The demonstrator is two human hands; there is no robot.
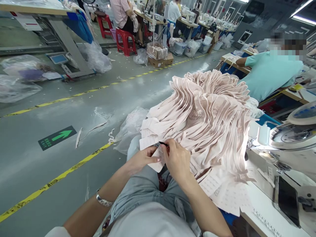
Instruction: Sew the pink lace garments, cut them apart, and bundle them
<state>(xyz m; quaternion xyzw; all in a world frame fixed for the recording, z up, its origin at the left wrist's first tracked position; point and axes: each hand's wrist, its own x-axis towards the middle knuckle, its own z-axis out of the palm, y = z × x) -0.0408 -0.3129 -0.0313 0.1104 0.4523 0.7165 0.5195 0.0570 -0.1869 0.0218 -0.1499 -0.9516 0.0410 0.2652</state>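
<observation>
Floor [86, 107] of the workshop is stretching grey on the left side, with yellow tape [61, 176] running across it. In front of me, a big pile of pale pink fabric pieces [209, 102] is lying in many folded layers, and it is reaching down to the lap of the seated person. Behind this pile, a co-worker in a turquoise shirt [271, 77] is leaning toward a table. At the right edge, a pale machine [302, 158] is standing, and farther away a red stool [125, 42] is carrying another person. A dark phone [287, 199] is lying beside the machine.

Now the hands: the right hand [176, 158] is closing its fingers around a small object, and the left hand [143, 159] is pinching the edge of a pale piece [158, 164]. This piece is hanging above the lap, just beside the pile; whether it is joined to the pile, I cannot tell. The smallest thing, a dark pointed tool [163, 143], is sticking out from the right hand, near the piece.
</observation>
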